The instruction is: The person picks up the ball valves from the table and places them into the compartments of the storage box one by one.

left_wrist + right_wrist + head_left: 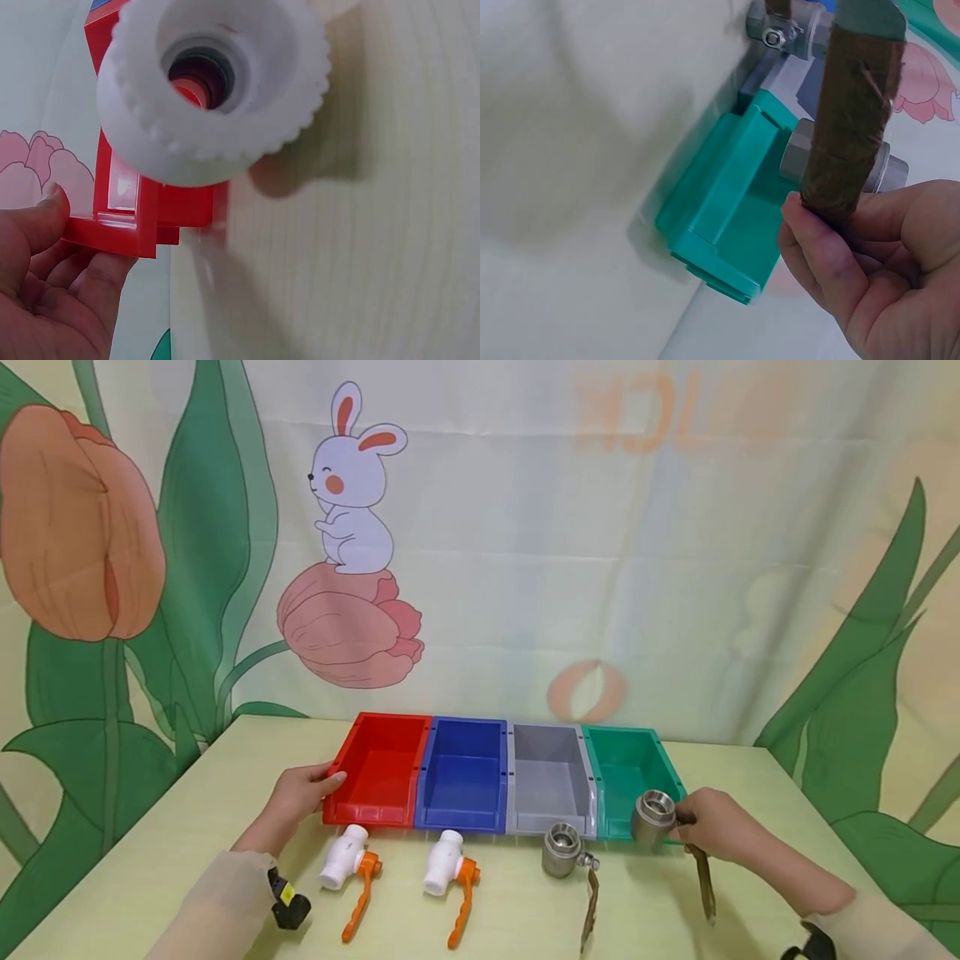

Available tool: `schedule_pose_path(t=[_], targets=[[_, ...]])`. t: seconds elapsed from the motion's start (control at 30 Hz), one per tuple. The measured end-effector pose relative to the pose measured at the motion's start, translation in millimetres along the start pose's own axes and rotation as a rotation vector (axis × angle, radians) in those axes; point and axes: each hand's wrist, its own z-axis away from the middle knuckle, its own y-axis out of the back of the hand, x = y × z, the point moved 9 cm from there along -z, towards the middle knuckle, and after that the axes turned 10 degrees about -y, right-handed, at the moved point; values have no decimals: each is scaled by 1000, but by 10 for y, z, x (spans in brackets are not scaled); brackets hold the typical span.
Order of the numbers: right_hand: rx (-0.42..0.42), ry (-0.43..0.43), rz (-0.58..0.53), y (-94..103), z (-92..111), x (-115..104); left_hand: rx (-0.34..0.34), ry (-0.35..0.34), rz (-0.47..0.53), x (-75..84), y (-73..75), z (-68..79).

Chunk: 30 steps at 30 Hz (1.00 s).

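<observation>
At the left, my left hand (298, 795) pinches the side wall of the red bin (375, 777), its thumb over the rim and fingers outside in the left wrist view. My right hand (716, 827) holds a metal ball valve (651, 820) near its brown-wrapped lever (853, 124). This valve is over the front of the green bin (621, 760), its round threaded opening facing up. Another metal ball valve (561, 852) stands before the grey bin (551, 768). Two white plastic ball valves with orange handles, a left one (345, 858) and a right one (444, 864), lie before the red and blue bins.
The blue bin (468, 777) sits between the red and grey bins, all four side by side on the pale table (255, 747). Behind them hangs a curtain (495, 568) printed with tulips and a rabbit. A white valve's ribbed end (217, 142) looms close in the left wrist view.
</observation>
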Motion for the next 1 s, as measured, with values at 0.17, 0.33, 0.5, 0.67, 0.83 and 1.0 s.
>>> schedule_pose_path(t=[0.17,0.33,0.5,0.67,0.83,1.0], targets=[[-1,10,25,108,-38,-80,0,0,4,-9,7,-4],[-6,-3,50,222,-105,-145,1,-6,6,-9,7,-6],[-21,-37,60,315,-178,-182,2,-10,15,-1,-4,0],[-46,-86,47,413,-266,-204,4,-10,24,12,-1,10],[-62,-110,-14,517,-356,-229,8,-20,14,22,8,22],[-57,-109,-3,614,-455,-270,11,-22,20,4,17,23]])
